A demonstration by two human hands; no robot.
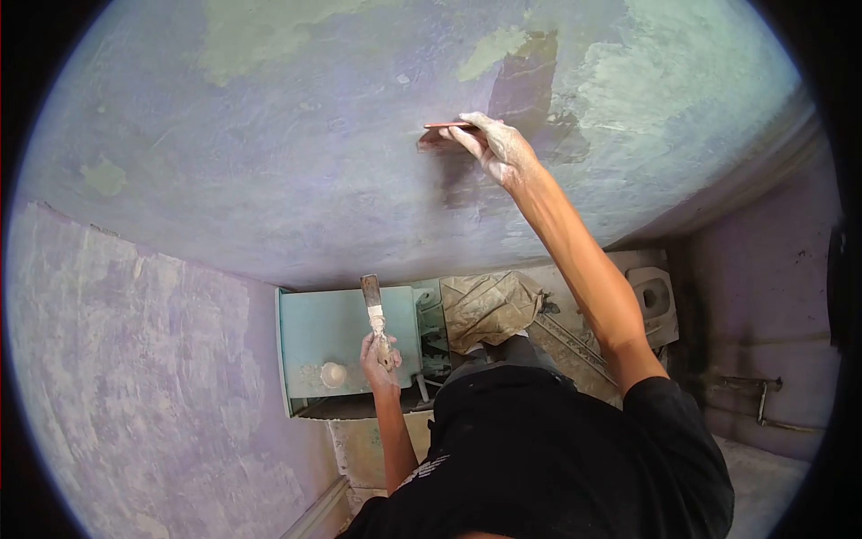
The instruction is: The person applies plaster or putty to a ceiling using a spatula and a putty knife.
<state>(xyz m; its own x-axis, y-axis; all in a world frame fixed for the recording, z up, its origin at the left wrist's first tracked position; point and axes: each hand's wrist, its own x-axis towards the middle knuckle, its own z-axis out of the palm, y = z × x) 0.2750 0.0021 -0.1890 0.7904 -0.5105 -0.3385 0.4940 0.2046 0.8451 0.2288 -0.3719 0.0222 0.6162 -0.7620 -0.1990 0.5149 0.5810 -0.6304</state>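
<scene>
My right hand (501,151), dusted white, is raised to the patchy wall (296,135). Its fingers are closed on a thin reddish flat piece (449,125), seen nearly edge-on at the wall surface; I cannot make out its exact kind. Lower down, my left hand (380,364) is wrapped round the pale handle of a putty knife (372,296), whose blade points up toward the wall. Beneath that hand is a light-blue cabinet top (314,314) with a small whitish round object (333,374) on it. Darker and lighter patches mark the wall around my right hand.
A crumpled brown cloth or sheet (489,310) lies by my feet. At the right are a squat toilet (654,296) and a pipe with a tap (763,395). Another scraped wall (135,377) stands close on the left.
</scene>
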